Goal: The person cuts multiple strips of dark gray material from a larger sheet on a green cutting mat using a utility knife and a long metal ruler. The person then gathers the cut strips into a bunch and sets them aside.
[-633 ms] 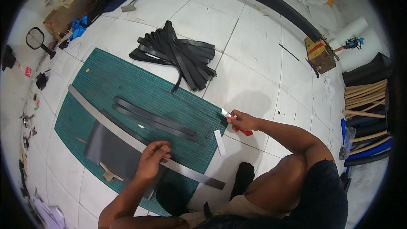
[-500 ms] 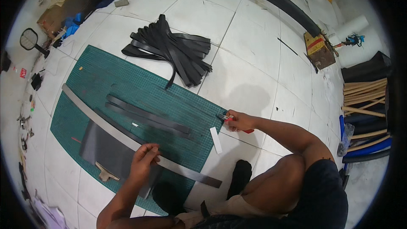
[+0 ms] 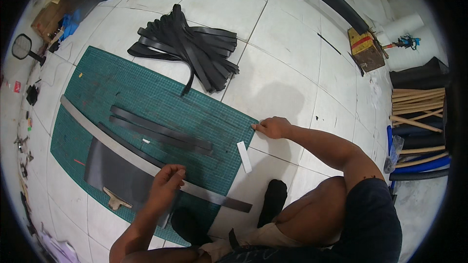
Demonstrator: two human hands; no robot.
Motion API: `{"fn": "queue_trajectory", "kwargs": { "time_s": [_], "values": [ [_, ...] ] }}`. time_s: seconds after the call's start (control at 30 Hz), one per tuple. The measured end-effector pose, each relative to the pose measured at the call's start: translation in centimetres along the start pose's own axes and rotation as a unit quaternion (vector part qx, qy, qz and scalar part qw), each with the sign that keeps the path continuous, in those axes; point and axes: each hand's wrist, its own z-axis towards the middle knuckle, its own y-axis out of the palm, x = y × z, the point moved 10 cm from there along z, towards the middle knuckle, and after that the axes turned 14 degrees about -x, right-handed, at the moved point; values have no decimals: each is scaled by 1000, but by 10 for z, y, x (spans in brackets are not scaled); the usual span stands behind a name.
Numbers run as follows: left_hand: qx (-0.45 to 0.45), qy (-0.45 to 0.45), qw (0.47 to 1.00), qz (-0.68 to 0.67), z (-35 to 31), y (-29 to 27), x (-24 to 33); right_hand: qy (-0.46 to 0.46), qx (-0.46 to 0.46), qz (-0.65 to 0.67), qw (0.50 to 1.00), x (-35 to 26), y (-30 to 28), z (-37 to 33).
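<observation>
My left hand (image 3: 168, 182) is closed, its fingers curled and thumb near the fingertips, over a long metal ruler (image 3: 112, 134). Whether anything is pinched in it, I cannot make out. The ruler lies slantwise across a green cutting mat (image 3: 146, 83), over a dark grey sheet (image 3: 114, 165). My right hand (image 3: 274, 127) is closed at the mat's right corner, fingertips at its edge; what they grip is hidden. Two dark strips (image 3: 161, 129) lie on the mat beyond the ruler. Near my right hand, a white bar (image 3: 244, 157) lies across the mat's edge.
A bundle of black strips (image 3: 187, 51) lies on the tiled floor beyond the mat. A wooden clip-like piece (image 3: 117, 198) sits on the grey sheet's near edge. At right are a box (image 3: 365, 51) and several wooden rods (image 3: 419, 97). My feet are close to the mat.
The red-handled tool that was in my right hand no longer shows; that hand's fingers are now pinched at the mat's corner. The view has shifted a little. My left hand stays over the ruler.
</observation>
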Motion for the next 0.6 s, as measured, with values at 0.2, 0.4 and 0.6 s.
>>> {"fn": "queue_trajectory", "kwargs": {
  "time_s": [0.2,0.4,0.6],
  "values": [
    [-31,4,999,15,17,1,-9,-1,46,-23,999,-1,1,-2],
    [-47,-1,999,8,31,6,-9,-16,61,-15,998,2,5,6],
    [-47,2,998,42,22,5,-12,-49,48,70,995,16,5,13]
  ]
}}
